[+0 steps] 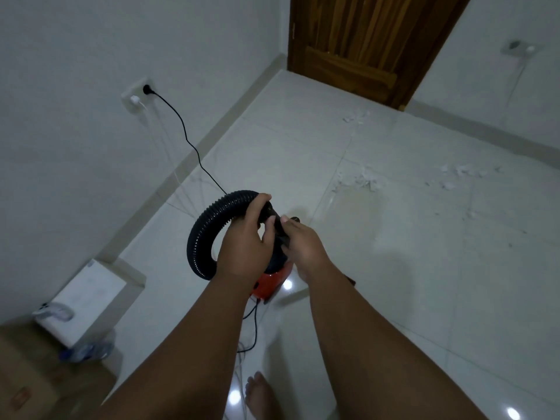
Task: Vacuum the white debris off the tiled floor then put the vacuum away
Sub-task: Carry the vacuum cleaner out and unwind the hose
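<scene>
The step in hand seems to be joining the nozzle to the hose before any cleaning begins. The left hand (242,241) has its fingers (261,199) curled round the end of the black ribbed plastic hose (206,219). The right hand (304,248) grips the short black nozzle piece (277,227) just at that end.

To do this well, I think the two parts should be kept in one line and pushed with a small twist until they sit firmly; otherwise the nozzle may drop off. The hose already makes a tight loop, so it should not be bent more.

The small red vacuum cleaner body (269,283) stands on the glossy pale tiled floor (424,283) under the hands. A thin black power cord (181,125) runs from it to the white wall socket (138,93). The white debris (360,180), small torn flakes like paper, lies scattered ahead and to the right, well apart from the vacuum. Some of it lies near the brown wooden door (363,40).
</scene>
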